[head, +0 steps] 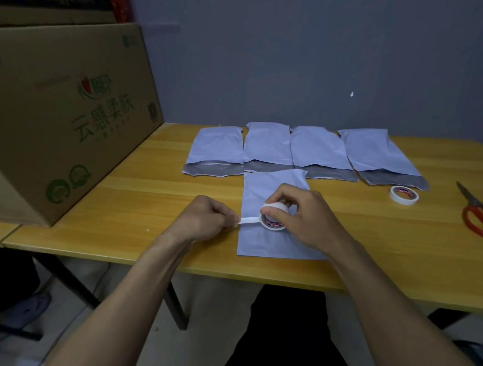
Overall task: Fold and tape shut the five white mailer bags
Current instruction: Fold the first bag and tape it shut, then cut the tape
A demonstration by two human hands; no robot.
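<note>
Four mailer bags (302, 150) behind a fifth (267, 236); spare roll (403, 195), scissors (479, 215) right.

A large brown cardboard box (65, 115) is sitting at nine to ten o'clock on the wooden table (142, 202), its printed side showing green characters, a red-and-green logo and two round green marks near the lower corner; red-handled scissors (479, 215) are lying at three o'clock by the table's right edge, blades pointing away; a grey wall (312, 57) is filling twelve o'clock; dark table legs (74, 281) are showing at seven o'clock over a pale floor (83, 325); a shoe (25, 309) is resting at eight o'clock.
</note>
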